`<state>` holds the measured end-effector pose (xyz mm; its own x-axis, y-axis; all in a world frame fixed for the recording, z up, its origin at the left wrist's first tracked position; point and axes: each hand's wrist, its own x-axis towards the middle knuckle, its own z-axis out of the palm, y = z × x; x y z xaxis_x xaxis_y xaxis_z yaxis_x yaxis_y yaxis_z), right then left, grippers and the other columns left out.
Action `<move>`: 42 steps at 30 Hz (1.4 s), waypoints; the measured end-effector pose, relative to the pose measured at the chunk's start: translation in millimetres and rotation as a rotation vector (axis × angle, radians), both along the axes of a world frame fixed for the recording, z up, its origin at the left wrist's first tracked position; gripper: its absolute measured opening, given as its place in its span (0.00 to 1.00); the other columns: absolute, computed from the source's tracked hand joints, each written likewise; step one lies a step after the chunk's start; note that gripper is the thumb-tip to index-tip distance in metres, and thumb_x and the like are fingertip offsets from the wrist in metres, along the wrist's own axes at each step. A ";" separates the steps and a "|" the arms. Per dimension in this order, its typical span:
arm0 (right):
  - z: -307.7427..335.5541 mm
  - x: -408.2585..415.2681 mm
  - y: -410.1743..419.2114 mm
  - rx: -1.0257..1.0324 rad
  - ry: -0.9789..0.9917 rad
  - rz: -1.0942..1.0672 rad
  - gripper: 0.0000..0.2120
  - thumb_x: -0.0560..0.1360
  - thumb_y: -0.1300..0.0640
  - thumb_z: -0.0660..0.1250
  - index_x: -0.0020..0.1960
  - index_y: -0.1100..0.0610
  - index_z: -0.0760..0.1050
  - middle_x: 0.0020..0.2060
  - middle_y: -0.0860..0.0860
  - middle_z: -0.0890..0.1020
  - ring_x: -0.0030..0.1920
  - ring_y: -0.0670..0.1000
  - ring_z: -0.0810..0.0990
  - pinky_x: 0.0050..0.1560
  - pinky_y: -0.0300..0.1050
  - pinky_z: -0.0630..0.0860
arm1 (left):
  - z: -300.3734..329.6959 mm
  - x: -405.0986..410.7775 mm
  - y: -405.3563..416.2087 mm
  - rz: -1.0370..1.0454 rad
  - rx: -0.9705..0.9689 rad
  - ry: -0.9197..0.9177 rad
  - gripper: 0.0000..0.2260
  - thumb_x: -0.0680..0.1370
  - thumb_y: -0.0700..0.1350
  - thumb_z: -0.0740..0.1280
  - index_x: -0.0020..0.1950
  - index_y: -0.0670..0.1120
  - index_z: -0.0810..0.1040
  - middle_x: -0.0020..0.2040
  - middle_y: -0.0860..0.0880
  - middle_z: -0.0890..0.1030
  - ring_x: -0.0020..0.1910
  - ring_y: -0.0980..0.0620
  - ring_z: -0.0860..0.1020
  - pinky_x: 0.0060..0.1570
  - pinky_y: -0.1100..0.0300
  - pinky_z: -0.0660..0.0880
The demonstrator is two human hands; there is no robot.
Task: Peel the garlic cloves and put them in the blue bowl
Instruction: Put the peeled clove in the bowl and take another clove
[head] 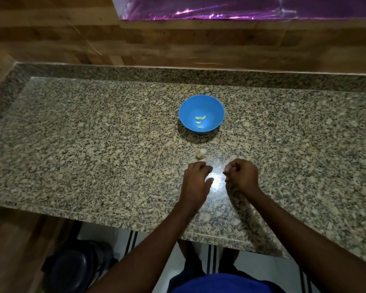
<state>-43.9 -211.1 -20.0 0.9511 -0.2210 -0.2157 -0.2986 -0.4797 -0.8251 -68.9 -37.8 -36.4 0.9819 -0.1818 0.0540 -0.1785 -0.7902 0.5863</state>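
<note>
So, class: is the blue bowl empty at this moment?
No, the blue bowl already holds several pale peeled garlic cloves lying on its bottom.

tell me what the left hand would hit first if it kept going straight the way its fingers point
Probably the garlic piece just beyond the left hand, slightly to its right, then the blue bowl; depth is hard to judge.

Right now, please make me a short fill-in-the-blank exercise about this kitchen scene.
1. The peeled cloves lie inside the ____ bowl.
2. The garlic piece on the counter lies between the bowl and the ____.
3. The left hand rests on the ____.
4. The right hand has its fingers ____.

Missing words: blue; hands; counter; curled
</note>
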 end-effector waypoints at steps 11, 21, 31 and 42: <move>37.8 -8.5 -11.4 0.597 0.179 -0.037 0.04 0.73 0.69 0.74 0.47 0.67 0.81 0.39 0.66 0.84 0.38 0.61 0.85 0.42 0.56 0.83 | 49.0 23.1 -21.3 0.357 -0.983 0.689 0.01 0.74 0.36 0.75 0.45 0.40 0.85 0.45 0.31 0.83 0.42 0.39 0.82 0.51 0.42 0.80; 66.4 9.3 -36.2 0.893 0.574 0.233 0.11 0.82 0.58 0.61 0.47 0.63 0.77 0.36 0.57 0.82 0.34 0.51 0.81 0.34 0.40 0.78 | 74.9 32.2 -20.3 0.085 -0.995 0.561 0.06 0.74 0.30 0.72 0.50 0.35 0.83 0.41 0.40 0.84 0.41 0.48 0.83 0.47 0.59 0.80; 78.3 9.3 -37.0 0.543 0.232 0.332 0.06 0.78 0.66 0.67 0.45 0.69 0.78 0.34 0.59 0.81 0.32 0.51 0.78 0.32 0.39 0.76 | 81.9 40.9 -16.0 0.035 -0.943 0.562 0.06 0.73 0.31 0.73 0.50 0.35 0.84 0.41 0.42 0.85 0.39 0.50 0.83 0.43 0.59 0.81; 71.9 7.9 -29.3 0.641 0.229 0.201 0.09 0.81 0.66 0.63 0.43 0.65 0.77 0.32 0.55 0.81 0.31 0.49 0.78 0.30 0.38 0.75 | 77.5 41.1 -21.7 0.164 -1.100 0.713 0.05 0.76 0.33 0.71 0.50 0.39 0.84 0.43 0.44 0.84 0.42 0.52 0.82 0.44 0.62 0.80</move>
<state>-36.0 -240.4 52.0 0.8753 0.1916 -0.4439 -0.4549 0.0152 -0.8904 -27.8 -59.6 41.1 0.8624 -0.2529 -0.4385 0.4862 0.1731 0.8565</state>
